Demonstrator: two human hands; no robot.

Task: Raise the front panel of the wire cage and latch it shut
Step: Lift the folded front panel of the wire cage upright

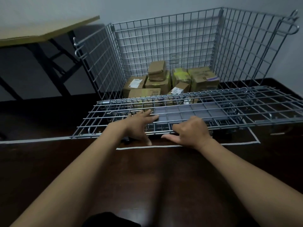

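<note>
See the front panel (213, 102) of the wire cage (164, 38) folded down toward the near side, almost flat, just above the dark floor (164, 177). See the left hand (139, 125) laid flat on top of the wires, fingers straight, thumb hanging down past the near edge, gripping nothing. See the right hand (191, 130) just to the right of it, fingers bent over the near edge wire and probably wrapped round it, though hidden at the tips. Before lifting, curl the left fingers round that same near wire too, for a hold with both hands. Move the hands a little further apart for a steady, level lift. Then swing the near edge up and away, toward the far wall, with the far edge kept down as the hinge. Go slowly and keep fingers out of the squares in the wire. Keep the panel clear of the cardboard boxes (157, 79) stacked inside at the far side. Push until standing straight up between the left and right walls. Then reach for the bent hooks (77, 48) at the near top corners of the side walls and drop each over the panel to lock it. Give a small tug to check.
</note>
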